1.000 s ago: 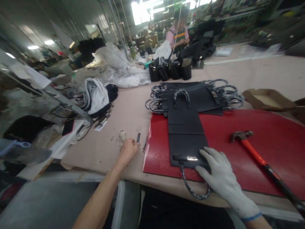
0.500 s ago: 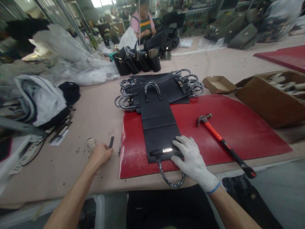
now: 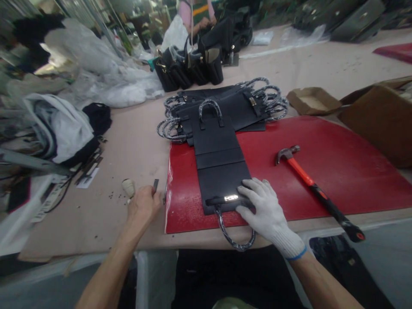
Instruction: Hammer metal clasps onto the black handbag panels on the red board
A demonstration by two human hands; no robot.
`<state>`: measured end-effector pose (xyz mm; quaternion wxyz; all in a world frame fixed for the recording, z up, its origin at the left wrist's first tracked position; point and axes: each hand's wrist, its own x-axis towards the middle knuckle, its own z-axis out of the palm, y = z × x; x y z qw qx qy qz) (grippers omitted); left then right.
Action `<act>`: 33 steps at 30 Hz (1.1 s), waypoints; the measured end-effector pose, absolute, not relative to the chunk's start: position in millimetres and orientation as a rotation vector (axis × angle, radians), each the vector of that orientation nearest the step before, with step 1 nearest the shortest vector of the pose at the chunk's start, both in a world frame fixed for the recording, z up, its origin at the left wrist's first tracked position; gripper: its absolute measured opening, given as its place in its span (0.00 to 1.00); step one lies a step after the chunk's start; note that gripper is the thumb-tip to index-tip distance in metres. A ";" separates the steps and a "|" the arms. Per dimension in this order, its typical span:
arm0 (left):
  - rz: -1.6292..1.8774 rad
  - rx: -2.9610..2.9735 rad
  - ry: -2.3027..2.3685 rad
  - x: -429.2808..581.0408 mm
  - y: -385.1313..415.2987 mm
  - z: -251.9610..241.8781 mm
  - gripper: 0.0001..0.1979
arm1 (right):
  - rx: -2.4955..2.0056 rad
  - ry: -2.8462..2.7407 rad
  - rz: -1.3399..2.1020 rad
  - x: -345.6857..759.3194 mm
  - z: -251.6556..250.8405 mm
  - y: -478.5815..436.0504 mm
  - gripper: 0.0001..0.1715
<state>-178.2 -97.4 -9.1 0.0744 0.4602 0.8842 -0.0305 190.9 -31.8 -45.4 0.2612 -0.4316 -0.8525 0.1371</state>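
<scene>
A flat black leather bag panel [image 3: 220,165] lies lengthways on a red mat [image 3: 337,171], with a braided handle [image 3: 233,238] hanging over the near edge. My right hand [image 3: 265,212], in a white glove, rests flat on the panel's near end beside a shiny metal clasp [image 3: 231,198]. My bare left hand [image 3: 143,206] sits on the tan tabletop left of the mat, fingers curled at a small black strip [image 3: 156,185]; whether it grips the strip is hidden. A small cream knob [image 3: 128,187] lies just beside it.
An orange-handled hammer [image 3: 309,180] lies on the mat to the right. Behind it are a stack of black panels [image 3: 238,105], finished black bags [image 3: 189,71] and a seated person [image 3: 196,13]. Cardboard boxes [image 3: 383,116] stand at the right; cloth and plastic [image 3: 74,124] are heaped at the left.
The view has swung right and down. My left hand has shifted slightly toward the black strip. My right hand stays on the panel by the clasp.
</scene>
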 end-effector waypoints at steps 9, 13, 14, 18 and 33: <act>0.398 1.711 2.388 -107.9 -96.0 -14.3 0.09 | -1.176 -2.319 0.335 190.2 -44.0 -31.2 0.23; 0.357 1.507 2.601 -148.1 -104.4 -13.6 0.09 | -1.132 -2.312 0.277 191.2 -45.4 -27.7 0.23; 0.335 1.436 2.654 -162.8 -108.7 -12.4 0.09 | -1.122 -2.310 0.263 191.2 -47.1 -25.9 0.24; 0.237 1.092 2.820 -223.0 -129.9 -7.6 0.11 | -1.075 -2.296 0.192 189.3 -55.0 -18.3 0.26; 0.154 0.864 2.843 -278.9 -93.0 -35.2 0.18 | -1.051 -2.346 0.130 190.6 -57.1 -17.0 0.26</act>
